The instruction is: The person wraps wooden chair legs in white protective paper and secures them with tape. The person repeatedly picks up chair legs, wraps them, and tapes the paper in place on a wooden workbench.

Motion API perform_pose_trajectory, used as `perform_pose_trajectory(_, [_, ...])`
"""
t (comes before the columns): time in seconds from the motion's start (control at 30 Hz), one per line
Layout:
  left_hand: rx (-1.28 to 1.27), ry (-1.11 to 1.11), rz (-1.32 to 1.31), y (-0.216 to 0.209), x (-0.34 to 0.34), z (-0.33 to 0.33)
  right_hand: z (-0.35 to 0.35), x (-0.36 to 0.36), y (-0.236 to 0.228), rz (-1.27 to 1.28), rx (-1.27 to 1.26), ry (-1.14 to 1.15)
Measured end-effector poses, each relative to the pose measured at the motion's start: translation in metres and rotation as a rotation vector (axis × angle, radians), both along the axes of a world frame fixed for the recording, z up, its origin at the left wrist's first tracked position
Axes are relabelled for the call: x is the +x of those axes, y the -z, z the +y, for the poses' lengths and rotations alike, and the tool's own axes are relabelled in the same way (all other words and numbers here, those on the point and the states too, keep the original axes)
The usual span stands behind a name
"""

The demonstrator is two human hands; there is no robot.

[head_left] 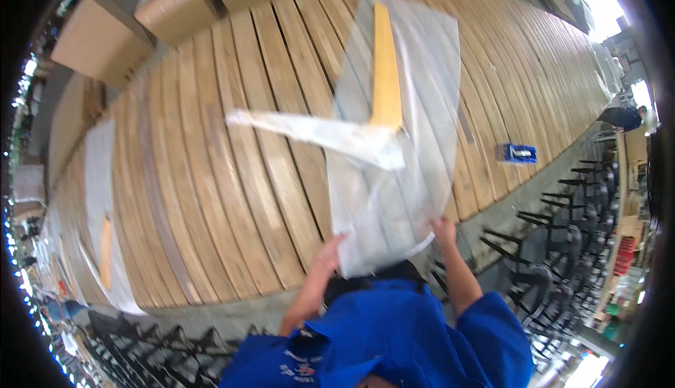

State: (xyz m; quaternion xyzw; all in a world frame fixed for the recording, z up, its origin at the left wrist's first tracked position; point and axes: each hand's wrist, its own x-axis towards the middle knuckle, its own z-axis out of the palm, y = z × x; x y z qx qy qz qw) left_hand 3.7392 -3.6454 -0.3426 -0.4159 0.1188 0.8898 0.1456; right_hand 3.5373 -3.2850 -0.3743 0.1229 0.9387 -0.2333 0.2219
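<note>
Blue shirt [394, 328] closest; forearms [460, 279] reach forward, apart; left hand [329, 253], right hand [443, 230] gripping translucent sheet [376, 237].

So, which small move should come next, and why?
Probably fold the near end of the translucent wrapping sheet over the L-shaped piece, since the left hand and right hand hold that end and the piece's yellow arm lies uncovered.

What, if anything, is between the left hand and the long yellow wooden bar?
A tapered, white-wrapped bar, at the near end of the yellow bar; closer to the left hand is translucent white sheeting.
</note>
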Motion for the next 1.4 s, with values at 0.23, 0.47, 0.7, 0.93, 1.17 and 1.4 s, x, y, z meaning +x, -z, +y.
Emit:
perform_pose_trajectory(0.23, [-0.026,0.109,0.111,-0.028,-0.073,-0.016,0.009,0.018,-0.061,-0.878,-0.847,0.296])
perform_pose_trajectory(0.47, [-0.183,-0.054,0.143,-0.031,-0.005,-0.026,-0.006,-0.021,-0.086,-0.983,-1.086,0.136])
perform_pose_trajectory(0.7, [-0.156,-0.456,0.325,-0.054,-0.103,-0.085,-0.059,-0.192,-0.096,-0.813,-1.367,0.236])
perform_pose_trajectory(0.93, [-0.477,-0.726,-0.040,-0.078,-0.260,-0.166,-0.200,-0.357,-0.034,-0.398,-1.355,0.756])
perform_pose_trajectory(1.17, [-1.302,0.302,0.077,-0.113,-0.306,-0.050,-0.211,-0.444,0.041,-0.318,-1.310,0.958])
perform_pose_trajectory(1.4, [-2.217,1.273,0.604,0.029,-0.373,-0.036,-0.167,-0.338,-0.067,0.432,-1.005,0.527])
